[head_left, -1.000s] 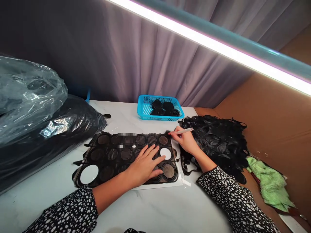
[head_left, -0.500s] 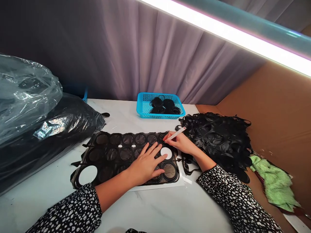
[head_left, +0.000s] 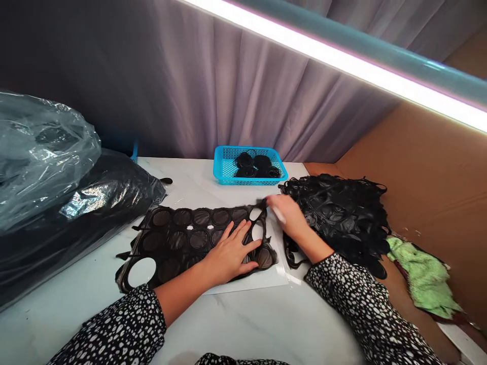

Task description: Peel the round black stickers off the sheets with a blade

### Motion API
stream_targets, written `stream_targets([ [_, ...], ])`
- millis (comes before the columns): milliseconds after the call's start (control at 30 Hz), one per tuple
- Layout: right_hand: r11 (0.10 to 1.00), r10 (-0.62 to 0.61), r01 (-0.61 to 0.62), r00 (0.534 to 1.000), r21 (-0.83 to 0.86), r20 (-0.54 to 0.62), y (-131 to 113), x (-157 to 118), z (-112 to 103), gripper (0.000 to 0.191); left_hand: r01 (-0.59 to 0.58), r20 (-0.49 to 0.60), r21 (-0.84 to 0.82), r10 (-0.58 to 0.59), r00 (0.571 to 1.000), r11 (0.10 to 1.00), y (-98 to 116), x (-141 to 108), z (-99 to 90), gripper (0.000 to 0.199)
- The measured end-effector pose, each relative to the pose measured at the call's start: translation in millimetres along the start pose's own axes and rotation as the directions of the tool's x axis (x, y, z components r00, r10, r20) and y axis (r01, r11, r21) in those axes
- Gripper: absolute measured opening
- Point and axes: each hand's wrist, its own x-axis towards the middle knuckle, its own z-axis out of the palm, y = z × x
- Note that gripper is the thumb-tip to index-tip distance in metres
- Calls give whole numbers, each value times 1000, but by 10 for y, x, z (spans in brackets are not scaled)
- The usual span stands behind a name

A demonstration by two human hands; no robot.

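Head view: left fingers (head_left: 240, 239) spread on black sheet (head_left: 178, 238)

A white marble-topped table (head_left: 251, 324) is bearing the load: a blue plastic basket (head_left: 224, 172) is sitting at the back, a punched black sheet (head_left: 178, 238) is lying on a white backing sheet (head_left: 258, 281), a black plastic bag (head_left: 76, 213) is slumping along the left, and a heap of black punched sheets (head_left: 338, 218) is spreading at the right edge.

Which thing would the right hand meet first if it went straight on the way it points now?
Probably the upper right corner of the black cut-out sheet, just ahead of the fingertips. The right hand is blurred, so it may already be touching.
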Motion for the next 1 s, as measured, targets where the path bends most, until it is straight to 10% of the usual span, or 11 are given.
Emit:
stream_targets([
  [133, 926, 372, -369, 864, 77, -339, 314, -29, -370, 15, -30, -14, 36, 30, 999, 999, 14, 0, -66, 54],
  [333, 860, 257, -256, 965, 441, 57, -169, -568, -468, 17, -135, 27, 21, 134, 991, 991, 220, -230, -169, 43],
  [500, 724, 135, -307, 941, 617, 310, -586, -933, -260, 17, -154, 104, -7, 154, 983, 988, 307, -443, -88, 57],
  [1000, 680, 74, -296, 938, 671, 339, -635, -1009, -171, 22, -171, 132, -101, 184, 974, 980, 238, -478, -45, 61],
])
